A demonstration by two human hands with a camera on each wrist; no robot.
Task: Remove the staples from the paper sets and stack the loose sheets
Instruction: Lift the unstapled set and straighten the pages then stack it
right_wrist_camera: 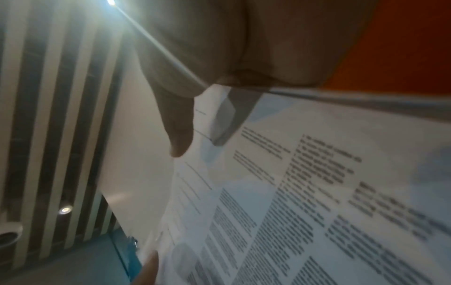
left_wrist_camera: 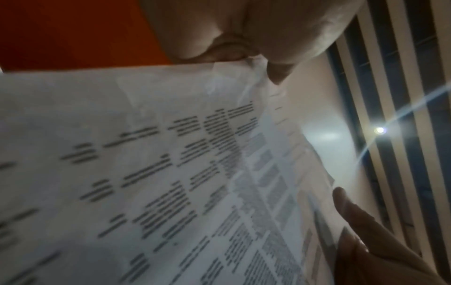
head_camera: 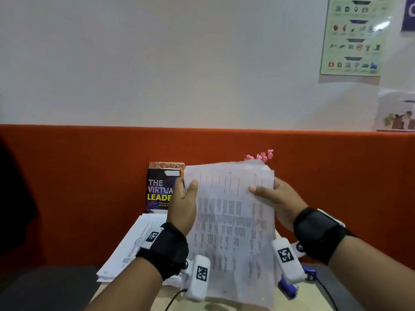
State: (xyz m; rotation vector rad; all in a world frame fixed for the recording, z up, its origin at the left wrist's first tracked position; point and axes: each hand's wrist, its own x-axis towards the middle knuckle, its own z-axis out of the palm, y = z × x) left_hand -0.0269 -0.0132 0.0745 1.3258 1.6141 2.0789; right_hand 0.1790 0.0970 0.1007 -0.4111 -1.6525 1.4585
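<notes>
A set of printed sheets (head_camera: 231, 225) is held upright above the desk, text facing me. My left hand (head_camera: 185, 198) grips its upper left edge, thumb on the front. My right hand (head_camera: 272, 196) grips the upper right edge, thumb across the front page. The left wrist view shows the paper (left_wrist_camera: 146, 173) pinched near its top by the left hand (left_wrist_camera: 234, 54). In the right wrist view the right hand (right_wrist_camera: 195, 92) pinches the sheets (right_wrist_camera: 317, 192) at a corner. A pile of printed papers (head_camera: 132, 245) lies on the desk to the left. No staple is visible.
A blue staple remover or stapler (head_camera: 289, 286) lies on the desk at the lower right, partly hidden. A book (head_camera: 159, 189) stands against the orange partition (head_camera: 78, 176), with pink flowers (head_camera: 260, 156) behind the sheets. A dark object (head_camera: 45, 288) sits at the lower left.
</notes>
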